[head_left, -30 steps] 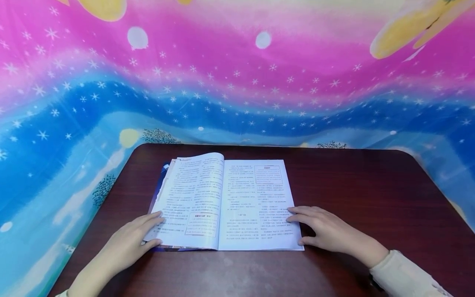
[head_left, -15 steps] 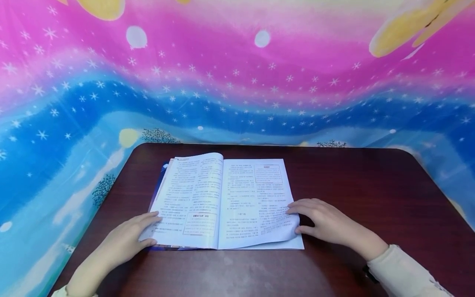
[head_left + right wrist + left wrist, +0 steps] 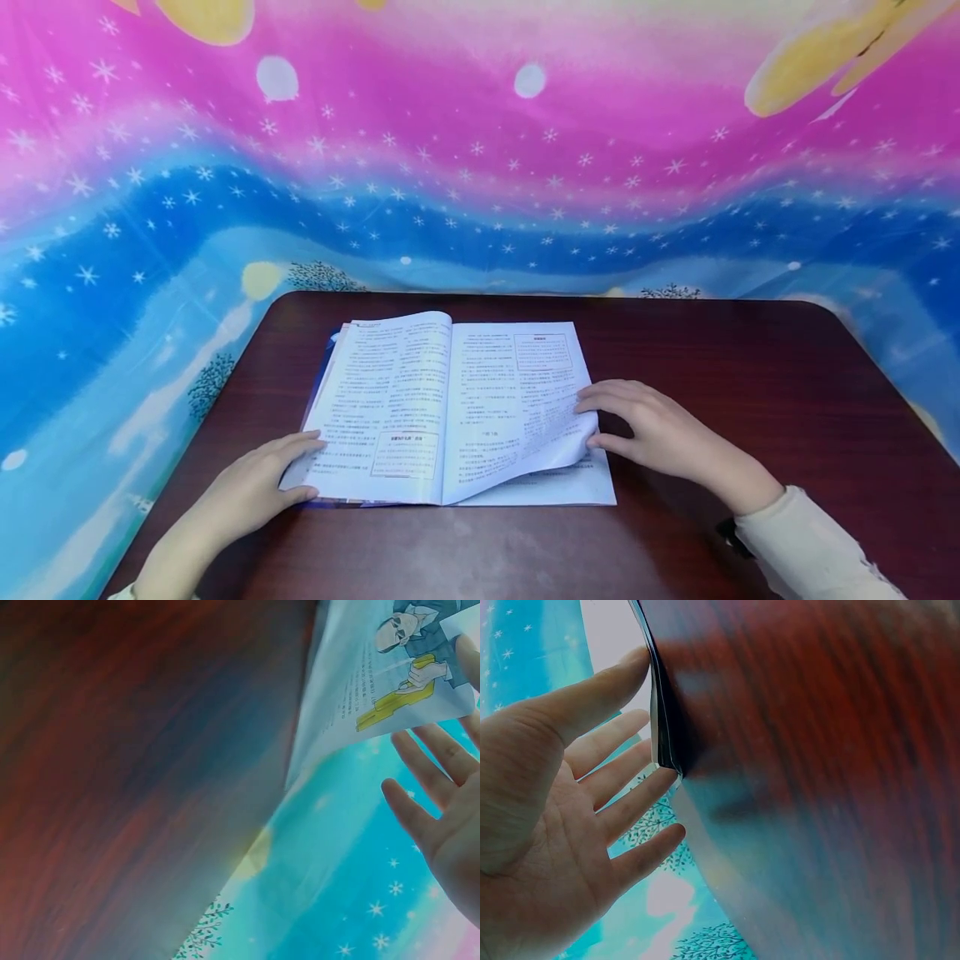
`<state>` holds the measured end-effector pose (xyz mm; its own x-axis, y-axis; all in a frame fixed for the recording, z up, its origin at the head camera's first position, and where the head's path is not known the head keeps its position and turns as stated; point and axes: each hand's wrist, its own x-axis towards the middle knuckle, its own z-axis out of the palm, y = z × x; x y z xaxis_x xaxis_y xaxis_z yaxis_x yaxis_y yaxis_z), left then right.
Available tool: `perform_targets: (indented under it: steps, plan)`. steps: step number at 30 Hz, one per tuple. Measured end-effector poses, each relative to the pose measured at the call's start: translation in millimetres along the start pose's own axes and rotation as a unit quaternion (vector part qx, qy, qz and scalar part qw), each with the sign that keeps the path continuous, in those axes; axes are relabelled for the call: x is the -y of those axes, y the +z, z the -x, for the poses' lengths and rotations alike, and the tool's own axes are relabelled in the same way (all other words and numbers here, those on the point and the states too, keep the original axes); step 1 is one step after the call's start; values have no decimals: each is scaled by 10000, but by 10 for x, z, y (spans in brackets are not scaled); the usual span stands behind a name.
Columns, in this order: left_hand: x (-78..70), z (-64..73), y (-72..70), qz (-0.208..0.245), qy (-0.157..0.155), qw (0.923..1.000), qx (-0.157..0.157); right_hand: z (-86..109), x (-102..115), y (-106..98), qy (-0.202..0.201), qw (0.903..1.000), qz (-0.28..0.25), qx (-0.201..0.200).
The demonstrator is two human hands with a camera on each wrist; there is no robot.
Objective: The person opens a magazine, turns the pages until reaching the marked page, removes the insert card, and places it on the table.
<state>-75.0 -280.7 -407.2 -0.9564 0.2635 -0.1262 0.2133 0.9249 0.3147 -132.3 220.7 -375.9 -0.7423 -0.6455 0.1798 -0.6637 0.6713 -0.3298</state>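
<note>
An open magazine (image 3: 390, 375) lies on the table, its printed pages spread to both sides in the head view. My right hand (image 3: 660, 429) pinches the outer edge of the right-hand page (image 3: 558, 442), whose near corner curls up off the sheet below (image 3: 555, 490). In the right wrist view, a drawing of a suited figure (image 3: 420, 652) shows on paper beside the fingers. My left hand (image 3: 251, 483) rests at the left page's outer edge, thumb and fingers extended. The left wrist view shows that thumb against the magazine's edge (image 3: 657, 712), the fingers spread beyond it.
The dark wooden table (image 3: 735, 375) has rounded far corners. Behind it and along its sides hangs a pink and blue cloth (image 3: 480, 167) with snowflakes. A dark blue cover edge (image 3: 318, 379) sticks out under the left pages.
My right hand has moved away from me and slightly left, lifting and curling the right page's near corner, so the sheet beneath shows. The left hand stays nearly in place.
</note>
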Motion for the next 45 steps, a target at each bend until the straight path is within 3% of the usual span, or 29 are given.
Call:
perform_targets:
  steps: [12, 24, 30, 36, 40, 45]
  plan:
    - [-27, -14, 5, 13, 37, 10000, -57, -164, 104, -109, -156, 9984, -282, -472]
    - [-89, -20, 69, 104, -216, 9996, 146, -334, 195, -104, -430, 9917, -632, -1038]
    - [-225, -37, 69, -40, -318, 9995, 49, -394, 238, -98, -538, 9876, -827, -1219]
    - [-412, -60, 35, 156, -167, 9997, -106, -456, 295, -80, -622, 9840, -977, -1353]
    - [-592, -91, -9, 459, 73, 9984, -321, -496, 350, -77, -644, 9821, -1021, -1444]
    - [-830, -207, 2, 760, 585, 9927, -731, -524, 402, -100, -679, 9811, -974, -1526]
